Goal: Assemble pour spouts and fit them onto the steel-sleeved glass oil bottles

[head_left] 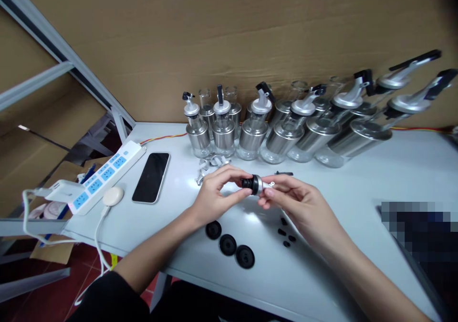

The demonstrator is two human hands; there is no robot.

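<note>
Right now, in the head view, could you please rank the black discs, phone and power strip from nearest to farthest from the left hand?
From the left hand, gripping the pourer cap:
1. black discs, just nearer the person.
2. phone, to its left.
3. power strip, farthest left.

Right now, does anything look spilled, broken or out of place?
Nothing spilled or broken. Left hand and right hand hold one pourer top; three black discs lie near the table's front edge, some back bottles lack tops.

A dark phone [151, 177] lies beside a white power strip [107, 171] on the counter [358, 183]. Glass dispenser bottles [223, 133] line the cardboard wall [214, 36].
</note>
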